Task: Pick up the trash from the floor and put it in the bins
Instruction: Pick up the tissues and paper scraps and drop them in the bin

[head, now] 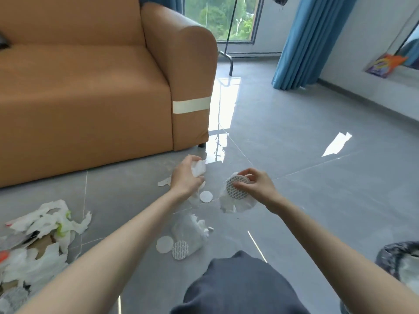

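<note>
My left hand (184, 175) is closed around a crumpled white tissue (199, 168) just above the grey floor, near the sofa's front corner. My right hand (256, 183) pinches a round printed seal disc (235, 189) together with a thin white plastic scrap (235, 203) that hangs below it. On the floor between my hands lies a plain white disc (206, 196). Closer to me lie a clear plastic bag (189, 232), another white disc (164, 244) and a printed disc (180, 249). A bin with a dark liner (401, 261) shows at the right edge.
An orange sofa (90, 91) fills the left and back. A heap of white plastic bags and cardboard (34, 243) lies on the floor at the left. My knee in dark trousers (238, 284) is at the bottom. Blue curtains (313, 41) and a black stand leg (230, 60) are far back.
</note>
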